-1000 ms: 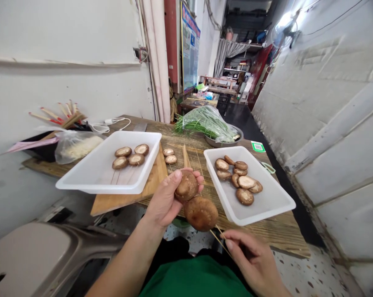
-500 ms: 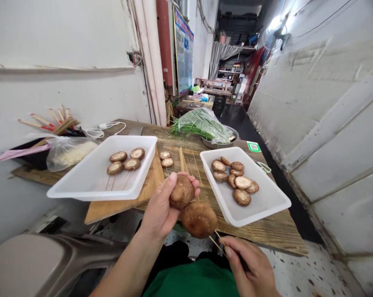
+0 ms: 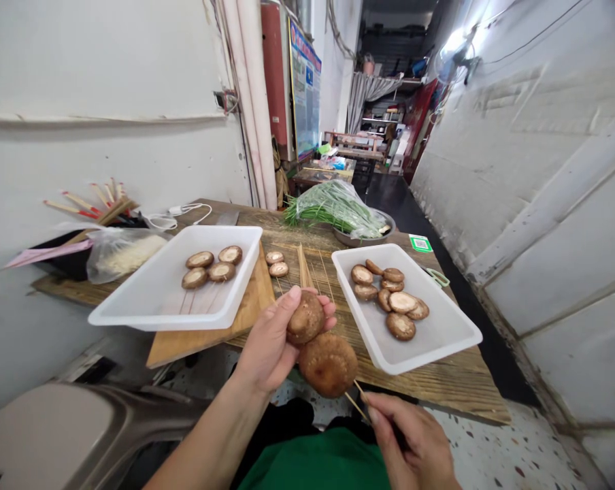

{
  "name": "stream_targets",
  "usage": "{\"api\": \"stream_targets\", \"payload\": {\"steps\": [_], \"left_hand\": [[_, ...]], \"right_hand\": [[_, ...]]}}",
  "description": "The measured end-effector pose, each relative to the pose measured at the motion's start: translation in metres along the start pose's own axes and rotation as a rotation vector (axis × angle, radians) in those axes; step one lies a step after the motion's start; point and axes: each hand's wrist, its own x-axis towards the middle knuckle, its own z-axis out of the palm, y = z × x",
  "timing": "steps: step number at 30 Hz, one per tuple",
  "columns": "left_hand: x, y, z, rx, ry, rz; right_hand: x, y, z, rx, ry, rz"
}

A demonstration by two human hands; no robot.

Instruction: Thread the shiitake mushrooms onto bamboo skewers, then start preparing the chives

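Left hand (image 3: 268,346) and right hand (image 3: 408,427) slightly closer now: left grips round brown mushroom cap (image 3: 306,318), eleven o'clock from larger brown mushroom cap (image 3: 328,365); right pinches thin wooden skewers (image 3: 357,405), axis ten-to-four.

The head view faces forward and down, seemingly near the table (image 3: 440,386).

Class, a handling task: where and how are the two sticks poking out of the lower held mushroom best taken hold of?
Probably pinch the sticks by their bare length, coming from the person's right, as the right grip does: they're thin and point that way. Their other end disappears into the lower mushroom.
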Motion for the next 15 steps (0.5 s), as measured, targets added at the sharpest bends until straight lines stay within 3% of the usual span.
{"api": "stream_targets", "payload": {"steps": [7,15], "left_hand": [[0.001,-0.004,-0.001,0.012,-0.033,-0.045],[0.011,-0.002,-0.013,0.028,0.014,-0.027]], "right_hand": [[0.013,-0.008,0.003,0.085,-0.127,-0.014],[0.019,-0.003,0.0,0.115,-0.304,-0.025]]}}
